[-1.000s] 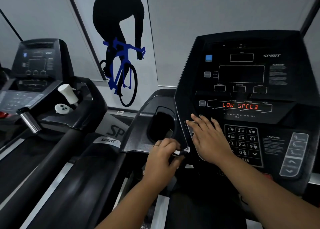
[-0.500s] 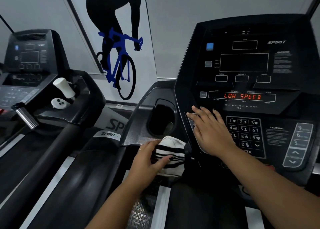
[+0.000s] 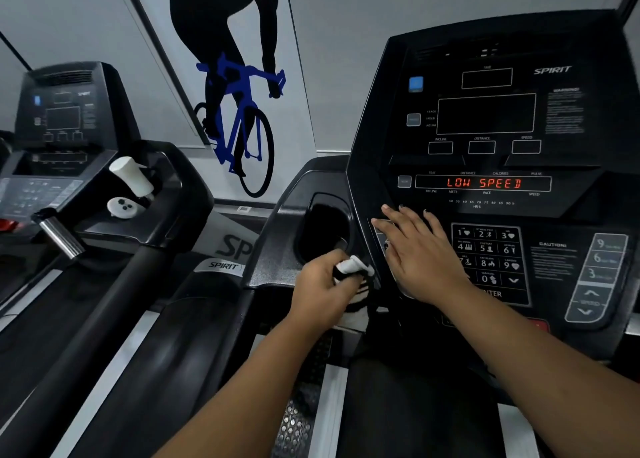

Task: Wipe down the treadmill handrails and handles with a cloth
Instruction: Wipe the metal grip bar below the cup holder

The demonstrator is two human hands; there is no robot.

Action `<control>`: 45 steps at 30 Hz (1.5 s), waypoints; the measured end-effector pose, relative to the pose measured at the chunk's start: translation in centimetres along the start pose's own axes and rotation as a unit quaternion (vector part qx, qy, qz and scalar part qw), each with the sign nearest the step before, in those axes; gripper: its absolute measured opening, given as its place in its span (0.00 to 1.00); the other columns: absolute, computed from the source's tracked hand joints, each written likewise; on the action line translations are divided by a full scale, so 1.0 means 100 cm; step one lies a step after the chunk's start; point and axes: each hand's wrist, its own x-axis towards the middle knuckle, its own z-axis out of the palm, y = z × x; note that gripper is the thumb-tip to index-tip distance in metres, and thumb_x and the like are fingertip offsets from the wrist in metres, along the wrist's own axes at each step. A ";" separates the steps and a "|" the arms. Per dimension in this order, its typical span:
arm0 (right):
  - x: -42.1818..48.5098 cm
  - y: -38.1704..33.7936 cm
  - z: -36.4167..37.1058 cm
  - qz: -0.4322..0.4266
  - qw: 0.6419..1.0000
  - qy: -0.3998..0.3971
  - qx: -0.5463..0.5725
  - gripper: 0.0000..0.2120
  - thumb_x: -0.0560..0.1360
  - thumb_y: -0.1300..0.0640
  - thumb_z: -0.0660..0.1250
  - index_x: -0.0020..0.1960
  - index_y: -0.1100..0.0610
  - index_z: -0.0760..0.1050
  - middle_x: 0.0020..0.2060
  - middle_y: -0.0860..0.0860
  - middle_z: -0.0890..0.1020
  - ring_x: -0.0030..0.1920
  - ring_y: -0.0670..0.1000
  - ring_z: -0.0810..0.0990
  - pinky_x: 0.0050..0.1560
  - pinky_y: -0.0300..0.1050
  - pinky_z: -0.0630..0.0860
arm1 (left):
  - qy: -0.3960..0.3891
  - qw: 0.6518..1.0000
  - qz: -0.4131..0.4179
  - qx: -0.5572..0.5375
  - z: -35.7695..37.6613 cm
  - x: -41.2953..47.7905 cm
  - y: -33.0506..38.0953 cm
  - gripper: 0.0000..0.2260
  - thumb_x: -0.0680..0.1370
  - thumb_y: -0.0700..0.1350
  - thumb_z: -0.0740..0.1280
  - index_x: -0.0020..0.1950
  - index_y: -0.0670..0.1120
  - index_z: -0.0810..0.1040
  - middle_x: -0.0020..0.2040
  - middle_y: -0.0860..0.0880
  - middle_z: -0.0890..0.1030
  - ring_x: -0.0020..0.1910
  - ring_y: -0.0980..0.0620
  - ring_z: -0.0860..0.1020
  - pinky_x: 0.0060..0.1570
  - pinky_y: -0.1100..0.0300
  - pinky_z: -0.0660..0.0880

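Striped cloth (image 3: 353, 281) is sitting bunched at the console's lower left edge, just below the cup holder (image 3: 325, 232). Left hand (image 3: 322, 291) is gripping it, fingers curled tight around it. Right hand (image 3: 420, 255) is lying flat on the treadmill console (image 3: 491, 166), fingers spread beside the keypad (image 3: 488, 260).

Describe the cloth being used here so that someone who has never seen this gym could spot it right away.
Start at the near treadmill console showing LOW SPEED. Just below its left cup holder, the left hand grips the cloth. Its black and white stripes stand out against the all-black machine.
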 end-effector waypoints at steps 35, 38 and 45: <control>0.000 -0.001 -0.001 -0.001 1.000 0.008 0.009 0.24 0.79 0.49 0.47 0.73 0.47 0.63 0.76 0.48 0.63 0.76 0.51 0.58 0.76 0.57 0.52 | 0.012 0.988 0.055 0.145 -0.001 -0.003 -0.010 0.31 0.63 0.51 0.78 0.65 0.59 0.75 0.49 0.60 0.78 0.45 0.61 0.78 0.45 0.66 0.75; 0.000 0.000 0.001 -0.002 1.000 0.009 0.016 0.23 0.79 0.49 0.48 0.73 0.47 0.64 0.76 0.47 0.63 0.77 0.51 0.58 0.76 0.57 0.52 | -0.054 0.998 -0.003 0.032 -0.008 0.003 -0.013 0.30 0.61 0.47 0.79 0.63 0.58 0.78 0.40 0.57 0.81 0.39 0.58 0.81 0.44 0.61 0.78; 0.000 0.002 0.001 -0.003 1.000 0.008 0.017 0.23 0.80 0.49 0.49 0.74 0.46 0.63 0.76 0.46 0.61 0.77 0.50 0.57 0.77 0.56 0.50 | -0.158 0.986 -0.052 -0.008 -0.020 0.014 -0.008 0.29 0.66 0.40 0.79 0.65 0.53 0.75 0.44 0.57 0.83 0.43 0.59 0.81 0.43 0.68 0.74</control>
